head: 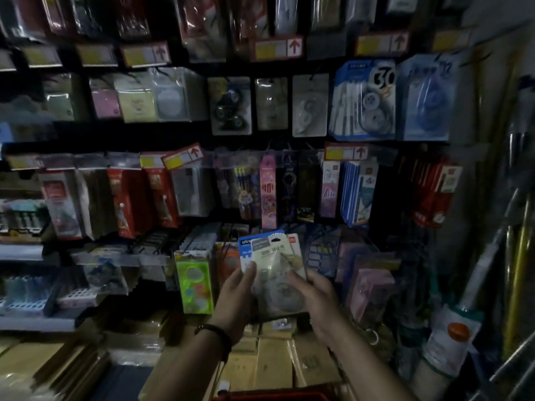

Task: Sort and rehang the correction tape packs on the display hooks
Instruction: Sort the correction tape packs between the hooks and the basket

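Note:
I hold a small stack of correction tape packs [273, 263] low in front of the display. A pale grey pack is in front and a blue-and-white one shows behind it. My left hand [236, 296] grips the stack's left edge with the thumb on its front. My right hand [315, 299] holds the right side of the front pack. More correction tape packs hang on the hooks above, among them a blue "30" pack [363, 101], a light blue pack [427, 98] and clear packs [309, 105].
Price tags with red arrows [278, 49] line the rails. Red packs [127, 198] and pencil sets [267, 189] hang in the middle row. A green box [194, 282] stands at lower left and cardboard boxes [272, 363] lie below. Poles lean at the right [518, 256].

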A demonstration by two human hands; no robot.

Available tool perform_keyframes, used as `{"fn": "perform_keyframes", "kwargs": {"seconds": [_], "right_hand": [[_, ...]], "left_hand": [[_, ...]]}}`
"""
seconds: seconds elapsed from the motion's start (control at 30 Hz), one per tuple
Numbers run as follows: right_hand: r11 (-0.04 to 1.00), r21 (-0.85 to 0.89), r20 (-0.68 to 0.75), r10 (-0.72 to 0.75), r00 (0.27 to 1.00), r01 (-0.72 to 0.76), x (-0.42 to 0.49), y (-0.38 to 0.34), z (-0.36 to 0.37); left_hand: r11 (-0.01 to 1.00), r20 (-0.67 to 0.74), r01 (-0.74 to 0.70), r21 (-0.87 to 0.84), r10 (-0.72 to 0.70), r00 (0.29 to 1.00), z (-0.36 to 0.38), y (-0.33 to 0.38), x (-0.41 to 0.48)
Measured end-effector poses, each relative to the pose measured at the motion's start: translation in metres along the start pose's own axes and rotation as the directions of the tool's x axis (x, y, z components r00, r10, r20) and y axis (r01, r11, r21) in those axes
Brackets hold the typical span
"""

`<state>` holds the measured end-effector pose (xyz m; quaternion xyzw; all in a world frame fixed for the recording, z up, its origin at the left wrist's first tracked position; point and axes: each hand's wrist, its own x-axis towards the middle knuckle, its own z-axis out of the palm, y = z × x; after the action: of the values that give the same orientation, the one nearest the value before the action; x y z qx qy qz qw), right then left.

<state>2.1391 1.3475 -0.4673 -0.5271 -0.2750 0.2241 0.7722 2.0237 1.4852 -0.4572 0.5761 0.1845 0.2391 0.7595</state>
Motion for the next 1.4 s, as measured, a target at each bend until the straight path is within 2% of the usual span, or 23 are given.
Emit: {"fn": "perform_keyframes", "kwargs": {"seconds": [0.13,0.27,0.37,0.47,0.57,0.67,0.77,0.97,1.07,1.1,1.13,1.17,1.2,1.23,1.27,1.3,1.33,1.4], "right_hand": [[0.991,-0.105,0.078,-0.079,0.994,0.087,0.011,-0.022,0.018],[0.999,-0.034,0.096,-0.012,0.995,0.015,0.026,-0.045,0.009],[0.997,-0.053,0.109,-0.047,0.993,0.053,0.040,-0.059,0.000],[0.971,-0.179,0.051,-0.153,0.987,0.159,0.052,-0.073,-0.001],[0.906,-0.321,-0.054,-0.307,0.950,0.275,0.060,-0.092,-0.011],[0.843,-0.418,-0.061,-0.397,0.916,0.338,0.066,-0.110,-0.020],[0.811,-0.462,-0.005,-0.406,0.914,0.358,0.071,-0.122,-0.017],[0.752,-0.570,0.074,-0.354,0.932,0.331,0.075,-0.129,-0.004],[0.748,-0.555,0.112,-0.365,0.924,0.363,0.072,-0.140,-0.002],[0.724,-0.584,0.096,-0.388,0.917,0.368,0.071,-0.144,-0.002],[0.654,-0.663,0.078,-0.423,0.903,0.364,0.068,-0.150,-0.002],[0.527,-0.768,0.089,-0.475,0.876,0.364,0.065,-0.157,-0.002],[0.353,-0.856,0.145,-0.535,0.832,0.377,0.062,-0.162,-0.002],[0.179,-0.899,0.232,-0.577,0.783,0.399,0.061,-0.166,-0.002],[0.055,-0.902,0.317,-0.590,0.743,0.429,0.060,-0.169,-0.002],[0.003,-0.890,0.369,-0.581,0.726,0.455,0.061,-0.172,-0.002],[0.011,-0.880,0.384,-0.572,0.725,0.475,0.063,-0.176,-0.003],[0.117,-0.867,0.337,-0.578,0.743,0.485,0.068,-0.187,-0.010]], "left_hand": [[0.997,0.142,-0.077,-0.008,0.077,0.987,0.015,0.020,0.007],[0.997,0.162,-0.033,-0.071,0.044,0.986,0.013,0.043,0.021],[0.993,0.161,-0.032,-0.112,0.050,0.986,0.013,0.058,0.032],[0.984,0.129,-0.077,-0.158,0.098,0.987,0.012,0.076,0.042],[0.980,0.022,-0.163,-0.113,0.167,0.986,0.004,0.095,0.051],[0.971,-0.029,-0.232,-0.064,0.231,0.973,0.000,0.106,0.059],[0.965,-0.011,-0.256,-0.057,0.256,0.967,0.011,0.113,0.059],[0.966,0.127,-0.253,-0.057,0.258,0.958,0.044,0.133,0.060],[0.953,0.146,-0.297,-0.051,0.302,0.942,0.053,0.142,0.062],[0.951,0.149,-0.307,-0.044,0.310,0.939,0.055,0.144,0.064],[0.949,0.155,-0.313,-0.038,0.315,0.936,0.058,0.146,0.065],[0.946,0.160,-0.322,-0.036,0.324,0.932,0.061,0.147,0.067],[0.943,0.162,-0.332,-0.034,0.333,0.929,0.065,0.149,0.070],[0.939,0.160,-0.341,-0.031,0.342,0.926,0.070,0.151,0.072],[0.938,0.159,-0.347,-0.029,0.347,0.924,0.076,0.153,0.075],[0.936,0.163,-0.350,-0.028,0.349,0.923,0.082,0.156,0.077],[0.935,0.171,-0.353,-0.026,0.352,0.920,0.088,0.160,0.079],[0.934,0.199,-0.357,-0.019,0.353,0.914,0.098,0.169,0.082]]}}
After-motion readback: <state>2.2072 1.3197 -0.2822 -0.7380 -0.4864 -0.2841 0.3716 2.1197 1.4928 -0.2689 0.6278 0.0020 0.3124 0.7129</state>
